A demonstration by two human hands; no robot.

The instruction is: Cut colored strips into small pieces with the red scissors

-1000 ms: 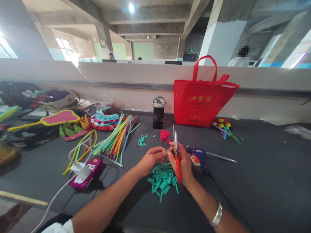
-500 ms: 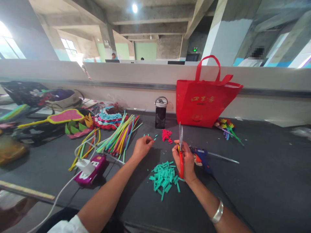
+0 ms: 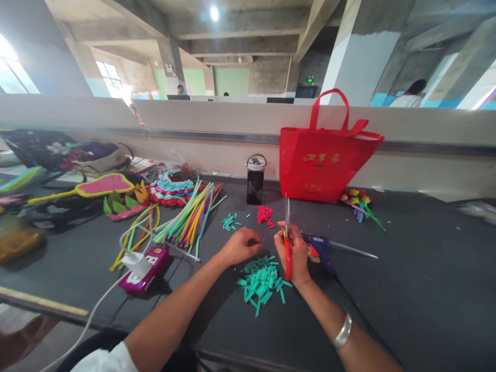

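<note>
Left hand [image 3: 244,246], shifted nearer the teal strip pile [image 3: 265,283], its grip indiscernible; right hand [image 3: 298,254], grip closed around red-handled scissors [image 3: 288,258] just right of pile; strips may scatter if brushed.

A lit lamp [image 3: 214,13] hangs below concrete beams [image 3: 244,25].

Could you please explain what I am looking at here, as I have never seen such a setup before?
There is no machine: these are a person's two bare hands, seen by one camera worn on the head, looking forward and down. The right hand holds scissors with red handles, blades pointing away. The left hand is near a pile of green strips; whether it grips anything is hidden. The dark table also bears small red pieces, coloured stems, a glue gun and a red bag.
</note>
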